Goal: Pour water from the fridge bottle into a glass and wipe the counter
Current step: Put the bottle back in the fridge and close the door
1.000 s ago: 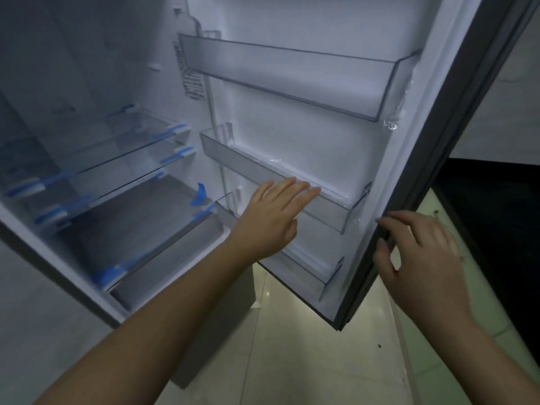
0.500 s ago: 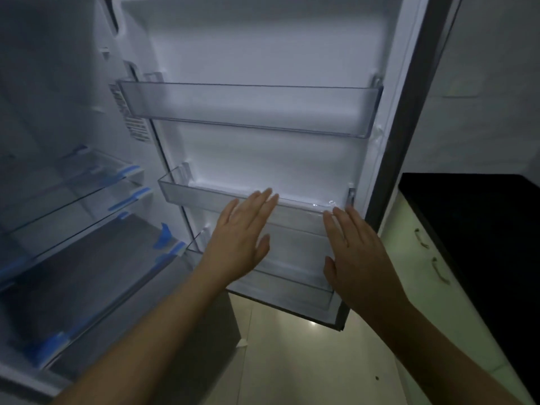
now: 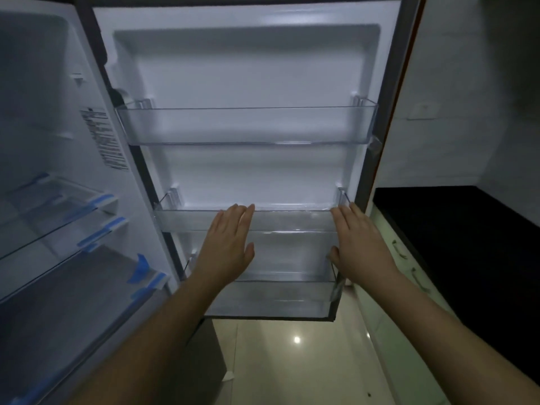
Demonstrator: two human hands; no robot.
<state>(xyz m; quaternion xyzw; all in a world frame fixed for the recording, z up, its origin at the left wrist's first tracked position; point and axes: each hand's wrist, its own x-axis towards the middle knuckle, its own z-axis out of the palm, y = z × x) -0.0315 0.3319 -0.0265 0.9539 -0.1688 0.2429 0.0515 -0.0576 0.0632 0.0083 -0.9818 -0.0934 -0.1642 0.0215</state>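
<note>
Change since a second ago: the view has swung square onto the inside of the open white fridge door (image 3: 245,77), now filling centre frame. The right hand (image 3: 361,244) has come off the door's outer edge and sits flat at the right end of the middle clear plastic door bin (image 3: 286,219). The left hand (image 3: 226,244) has stayed at that bin's front, centre-left.

Grip state: both hands flat, fingers straight and together, thumbs out. Neither holds anything. Whether they touch the bin or hover just in front, can't tell.

Task item: no bottle anywhere in view. The upper clear door bin (image 3: 248,125), the middle one and the lowest clear bin (image 3: 277,293) all look empty. The glass interior shelves with blue tape tabs (image 3: 58,217) at left of frame also show nothing. No glass seen either. The black counter (image 3: 455,229) is at right of frame, dark, above pale cabinet drawers (image 3: 406,258).

Read: still in the search-for-bottle step, nothing poured or wiped. The door turned up nothing, so the bottle is likely elsewhere, possibly in parts of the fridge out of frame.
</note>
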